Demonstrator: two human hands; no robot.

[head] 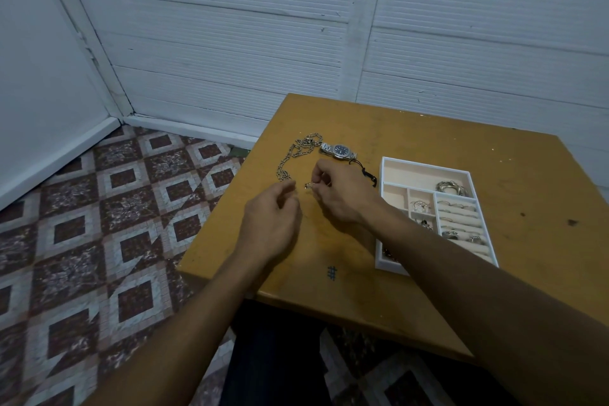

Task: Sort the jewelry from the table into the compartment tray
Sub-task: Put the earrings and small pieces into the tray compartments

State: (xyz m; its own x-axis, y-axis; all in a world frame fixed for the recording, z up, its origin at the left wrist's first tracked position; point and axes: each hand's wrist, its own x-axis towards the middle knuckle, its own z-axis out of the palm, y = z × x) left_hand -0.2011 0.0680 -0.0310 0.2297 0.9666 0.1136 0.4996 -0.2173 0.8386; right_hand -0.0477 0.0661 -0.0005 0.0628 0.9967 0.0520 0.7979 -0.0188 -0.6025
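Right hand [342,196] pinches a small silver piece [308,185] over the surface [428,128]. Left hand [271,217] just beside it, fingers loosely curled; can't tell if it holds anything. Chain necklace [296,155] and wristwatch [341,152] lie far, compartment tray [425,165] right.

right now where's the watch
In the head view the watch lies on the table beyond the right hand, chain at its left, tray to its right.

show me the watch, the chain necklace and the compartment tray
watch [341,151], head view, on its dark dial
chain necklace [301,143], head view, on the bunched links at its far end
compartment tray [415,176], head view, on the bare lining of its far compartment
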